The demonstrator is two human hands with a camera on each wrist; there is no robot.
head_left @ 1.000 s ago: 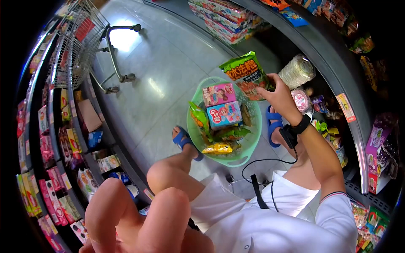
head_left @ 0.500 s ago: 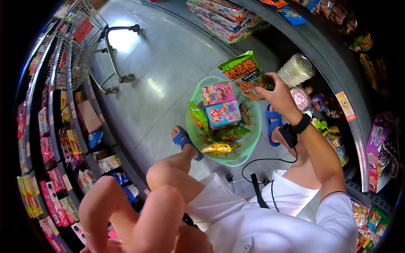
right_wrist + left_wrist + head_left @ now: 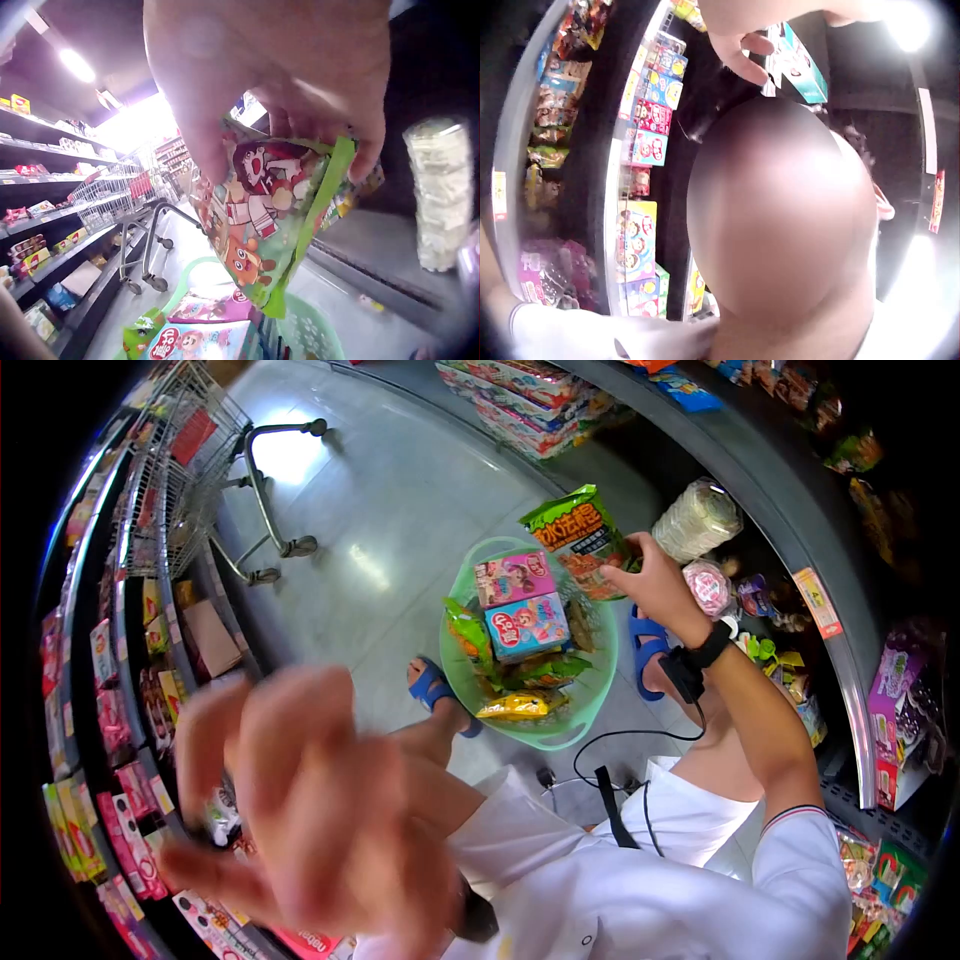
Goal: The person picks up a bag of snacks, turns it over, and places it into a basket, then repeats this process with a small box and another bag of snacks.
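Observation:
In the head view my right hand (image 3: 655,585) pinches a green and brown snack bag (image 3: 578,540) beside the upper right rim of a pale green basket (image 3: 603,695). Inside the basket are a pink box (image 3: 515,580), a blue box (image 3: 527,626), a yellow packet (image 3: 522,706) and green packets. The right wrist view shows thumb and fingers of the right hand (image 3: 277,60) around the bag's (image 3: 259,217) top. My left hand (image 3: 310,800), blurred and close to the head camera, has loosely bent fingers and holds nothing; the left wrist view shows this hand (image 3: 746,56) near a head.
Shelves of packaged goods (image 3: 130,790) line the left side. A shopping cart (image 3: 180,470) stands at the upper left. On the right, a dark shelf (image 3: 740,470) curves past a stack of wrapped tubs (image 3: 700,520). Blue sandals (image 3: 430,685) flank the basket.
My left hand has risen from the lower left toward the head camera, its fingers now in view. The right hand and the bag have barely moved.

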